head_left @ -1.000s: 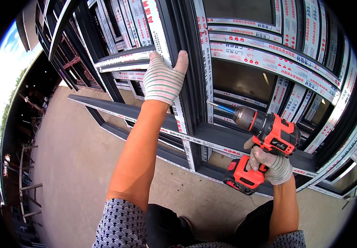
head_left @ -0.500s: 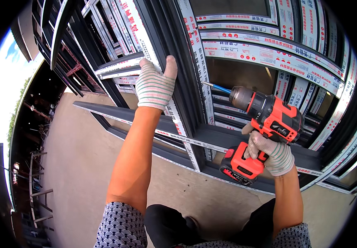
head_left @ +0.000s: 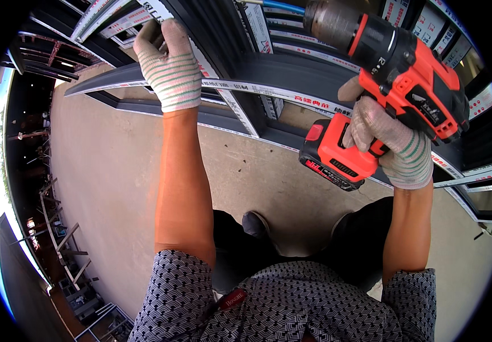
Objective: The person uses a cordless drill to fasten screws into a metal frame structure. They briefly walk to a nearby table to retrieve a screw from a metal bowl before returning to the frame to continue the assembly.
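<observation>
Cordless drill point(head_left: 391, 85), red and black, has swung up close to the camera, right hand point(head_left: 391, 142) clamped round its grip, bit aimed at the dark window frame point(head_left: 291, 71). Left hand point(head_left: 169, 62) has stayed flat on the frame's upright, gloved fingers together, bracing it. No containers in view.

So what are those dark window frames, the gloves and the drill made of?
The frames look like dark-coated metal, probably aluminium: straight, thin-walled profiles with protective film strips. The gloves, left hand and right hand, look like knitted cotton with green stripes. The drill seems moulded red and black plastic with a dull metal-looking chuck.
</observation>
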`<action>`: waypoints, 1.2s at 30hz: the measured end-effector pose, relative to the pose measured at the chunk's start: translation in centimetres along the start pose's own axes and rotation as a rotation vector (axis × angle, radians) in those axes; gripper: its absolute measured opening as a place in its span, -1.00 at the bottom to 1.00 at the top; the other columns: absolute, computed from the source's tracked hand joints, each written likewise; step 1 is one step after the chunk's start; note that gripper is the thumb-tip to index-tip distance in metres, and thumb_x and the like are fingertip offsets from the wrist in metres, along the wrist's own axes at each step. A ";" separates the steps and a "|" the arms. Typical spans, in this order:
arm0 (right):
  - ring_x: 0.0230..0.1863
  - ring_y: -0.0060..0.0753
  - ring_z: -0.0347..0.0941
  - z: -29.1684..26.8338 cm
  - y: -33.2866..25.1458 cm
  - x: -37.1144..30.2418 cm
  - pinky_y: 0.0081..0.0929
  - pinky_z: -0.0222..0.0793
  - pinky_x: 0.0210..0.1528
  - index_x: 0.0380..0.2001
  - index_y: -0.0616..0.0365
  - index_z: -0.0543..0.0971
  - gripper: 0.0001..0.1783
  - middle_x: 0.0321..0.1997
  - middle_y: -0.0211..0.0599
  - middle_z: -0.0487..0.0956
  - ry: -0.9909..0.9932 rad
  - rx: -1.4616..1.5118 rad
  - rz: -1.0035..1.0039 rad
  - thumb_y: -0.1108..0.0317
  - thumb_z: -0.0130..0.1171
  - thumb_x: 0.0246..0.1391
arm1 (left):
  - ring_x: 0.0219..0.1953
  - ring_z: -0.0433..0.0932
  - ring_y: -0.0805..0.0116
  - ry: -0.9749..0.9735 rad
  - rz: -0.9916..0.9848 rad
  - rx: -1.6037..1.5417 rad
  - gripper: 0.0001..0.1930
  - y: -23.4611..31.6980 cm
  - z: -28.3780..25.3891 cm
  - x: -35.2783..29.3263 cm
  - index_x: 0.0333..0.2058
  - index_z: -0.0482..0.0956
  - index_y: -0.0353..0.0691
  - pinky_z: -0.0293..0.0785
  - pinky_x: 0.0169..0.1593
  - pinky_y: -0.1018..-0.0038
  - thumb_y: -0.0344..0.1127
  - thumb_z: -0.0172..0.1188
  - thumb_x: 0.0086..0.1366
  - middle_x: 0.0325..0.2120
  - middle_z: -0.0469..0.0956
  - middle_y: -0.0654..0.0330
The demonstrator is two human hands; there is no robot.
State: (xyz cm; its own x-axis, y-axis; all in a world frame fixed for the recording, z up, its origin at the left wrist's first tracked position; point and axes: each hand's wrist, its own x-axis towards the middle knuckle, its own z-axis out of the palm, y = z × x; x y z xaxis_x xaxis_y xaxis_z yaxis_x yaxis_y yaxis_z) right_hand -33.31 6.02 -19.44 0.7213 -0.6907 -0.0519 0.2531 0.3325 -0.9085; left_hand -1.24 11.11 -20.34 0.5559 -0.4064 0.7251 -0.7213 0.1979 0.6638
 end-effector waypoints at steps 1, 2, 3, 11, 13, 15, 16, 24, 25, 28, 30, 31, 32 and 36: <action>-0.67 -0.61 0.37 -0.3 0.2 -0.1 -0.46 0.51 -0.44 -0.11 0.46 0.50 -0.47 -0.66 -0.46 0.41 0.019 -0.002 -0.019 0.22 0.38 0.02 | -0.31 0.43 0.58 0.095 -0.250 -0.187 -0.64 0.7 0.3 -3.9 -0.05 0.43 -0.34 0.44 -0.16 0.58 -0.16 0.21 0.40 -0.32 0.51 0.24; -0.66 -0.60 0.37 -0.2 0.4 -0.2 -0.45 0.51 -0.44 -0.10 0.47 0.50 -0.47 -0.66 -0.45 0.41 0.023 0.000 -0.041 0.22 0.37 0.03 | -0.33 0.44 0.58 0.168 -0.338 -0.117 -0.68 -1.0 -0.5 -7.6 -0.02 0.41 -0.33 0.45 -0.20 0.63 -0.24 0.17 0.39 -0.30 0.49 0.21; -0.66 -0.59 0.37 -0.5 0.2 -0.2 -0.44 0.51 -0.44 -0.09 0.48 0.49 -0.46 -0.66 -0.44 0.41 0.003 -0.016 -0.042 0.21 0.37 0.04 | -0.30 0.45 0.56 0.240 -0.417 -0.022 -0.71 -2.3 -0.6 -11.7 -0.04 0.43 -0.33 0.45 -0.17 0.60 -0.26 0.15 0.39 -0.30 0.49 0.22; -0.64 -0.56 0.41 -1.5 1.8 -0.2 -0.43 0.52 -0.43 -0.04 0.46 0.47 -0.45 -0.66 -0.38 0.41 0.039 -0.111 -0.079 0.17 0.33 0.10 | -0.42 0.55 0.29 -0.213 -1.269 0.481 -0.74 -7.3 -3.7 -33.6 -0.31 0.59 -0.31 0.51 -0.18 0.36 -0.20 0.14 0.28 -0.47 0.63 0.08; -0.62 -0.56 0.42 -2.0 2.2 0.0 -0.43 0.51 -0.43 -0.01 0.43 0.47 -0.44 -0.62 -0.38 0.43 0.049 -0.134 -0.075 0.17 0.33 0.10 | -0.31 0.64 0.11 -0.427 -1.289 0.616 -0.74 -8.0 -3.3 -34.8 -0.27 0.61 -0.28 0.52 -0.12 0.30 -0.18 0.14 0.26 -0.37 0.67 -0.01; -0.61 -0.56 0.42 -2.4 2.4 0.2 -0.41 0.52 -0.42 -0.01 0.43 0.47 -0.43 -0.60 -0.38 0.43 0.002 -0.118 -0.050 0.16 0.33 0.09 | -0.25 0.65 0.02 -0.557 -1.257 0.733 -0.72 -8.7 -3.3 -36.0 -0.21 0.60 -0.25 0.53 -0.08 0.26 -0.16 0.17 0.25 -0.32 0.67 -0.04; -0.60 -0.54 0.43 -2.6 2.5 0.1 -0.39 0.52 -0.42 -0.02 0.43 0.47 -0.43 -0.58 -0.35 0.44 0.000 -0.128 -0.041 0.16 0.33 0.09 | -0.23 0.65 0.00 -0.582 -1.249 0.773 -0.71 -9.2 -3.3 -36.6 -0.18 0.59 -0.23 0.53 -0.07 0.24 -0.15 0.18 0.25 -0.31 0.67 -0.03; -0.54 -0.41 0.49 -2.9 2.7 -0.6 -0.28 0.55 -0.38 0.00 0.43 0.46 -0.44 -0.52 -0.21 0.51 0.028 -0.220 0.012 0.19 0.31 0.07 | -0.11 0.60 -0.01 -0.653 -1.092 0.785 -0.72 -12.4 -2.1 -37.8 -0.15 0.57 -0.16 0.53 -0.05 0.16 -0.13 0.23 0.26 -0.22 0.61 -0.01; -0.55 -0.42 0.49 -3.0 2.8 -0.6 -0.28 0.55 -0.39 0.00 0.43 0.46 -0.44 -0.52 -0.22 0.50 0.016 -0.205 0.021 0.20 0.32 0.06 | -0.11 0.60 -0.01 -0.677 -1.094 0.798 -0.74 -12.7 -2.0 -37.7 -0.16 0.58 -0.15 0.52 -0.06 0.16 -0.15 0.23 0.26 -0.21 0.61 -0.01; -0.58 -0.45 0.46 -3.2 3.1 -0.8 -0.31 0.53 -0.41 0.00 0.45 0.46 -0.43 -0.55 -0.24 0.49 0.017 -0.159 0.037 0.22 0.33 0.05 | -0.19 0.62 -0.02 -0.696 -0.994 0.819 -0.79 -13.1 -2.1 -37.6 -0.18 0.58 -0.16 0.52 -0.08 0.19 -0.20 0.23 0.28 -0.29 0.65 0.00; -0.61 -0.47 0.44 -2.9 3.3 -0.8 -0.33 0.52 -0.44 -0.01 0.45 0.47 -0.44 -0.58 -0.28 0.48 0.052 -0.160 0.016 0.23 0.35 0.04 | -0.24 0.64 -0.01 -0.665 -0.995 0.777 -0.81 -12.9 -2.4 -37.5 -0.20 0.58 -0.17 0.52 -0.10 0.22 -0.23 0.23 0.29 -0.34 0.66 0.01; -0.63 -0.48 0.42 -2.7 3.4 -0.7 -0.35 0.51 -0.45 -0.02 0.46 0.47 -0.44 -0.59 -0.30 0.47 0.064 -0.150 0.010 0.24 0.36 0.04 | -0.26 0.64 0.01 -0.637 -1.045 0.730 -0.82 -12.7 -2.5 -37.4 -0.21 0.58 -0.16 0.51 -0.11 0.22 -0.24 0.24 0.28 -0.35 0.66 0.01; -0.65 -0.49 0.41 -2.5 3.5 -0.7 -0.36 0.50 -0.47 -0.02 0.46 0.47 -0.44 -0.61 -0.32 0.46 0.075 -0.139 0.006 0.24 0.37 0.03 | -0.28 0.64 0.03 -0.608 -1.094 0.683 -0.83 -12.3 -2.6 -37.3 -0.22 0.58 -0.16 0.51 -0.12 0.23 -0.24 0.24 0.28 -0.36 0.66 0.02; -0.67 -0.54 0.37 -1.0 3.0 -0.6 -0.41 0.48 -0.46 -0.03 0.47 0.46 -0.38 -0.67 -0.40 0.40 0.094 -0.094 0.041 0.20 0.42 -0.01 | -0.50 0.56 0.40 0.134 -1.347 0.043 -0.89 -11.5 -3.1 -37.3 -0.25 0.54 -0.23 0.54 -0.36 0.46 -0.32 0.20 0.37 -0.46 0.60 0.17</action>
State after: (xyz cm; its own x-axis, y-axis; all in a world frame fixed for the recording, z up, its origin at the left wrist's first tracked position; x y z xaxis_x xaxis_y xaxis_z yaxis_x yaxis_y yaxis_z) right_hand -33.58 6.78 -22.59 0.6654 -0.7362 -0.1240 0.1598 0.3026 -0.9396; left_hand -12.40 26.76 -54.41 0.8689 -0.1711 -0.4646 0.3999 -0.3105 0.8623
